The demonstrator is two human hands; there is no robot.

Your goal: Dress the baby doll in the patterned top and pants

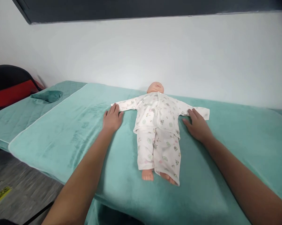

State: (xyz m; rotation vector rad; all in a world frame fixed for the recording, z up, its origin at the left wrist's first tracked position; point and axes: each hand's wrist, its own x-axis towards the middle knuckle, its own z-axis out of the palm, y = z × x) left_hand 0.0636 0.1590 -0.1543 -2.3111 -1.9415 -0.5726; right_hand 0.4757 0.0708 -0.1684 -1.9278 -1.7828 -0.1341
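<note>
As I look out through the head camera, a black-and-red chair [14, 89] stands at the far left, with a yellow strip [0, 196] on the floor [26, 184] below. Next comes a rumpled green cloth bundle [47, 96] on a quilted cover [16, 114], beside the smooth green bedspread [58, 137]. My left hand [113, 118] lies open, fingers extended over the cuff end of the left-side sleeve [128, 104], thumb apart; it presses down without gripping. At the centre of my view, the doll [155, 87] lies on its back on the bedspread, head near the white wall [141, 50], feet towards me, arms of the patterned top [152, 111] spread wide. The patterned trousers [165, 150] cover its legs, with feet showing at the hems. My right hand [199, 125] is also open, fingertips on the right-side sleeve [204, 112], thumb separate just below it, nothing enclosed. That sleeve's cuff extends beyond my fingers.
</note>
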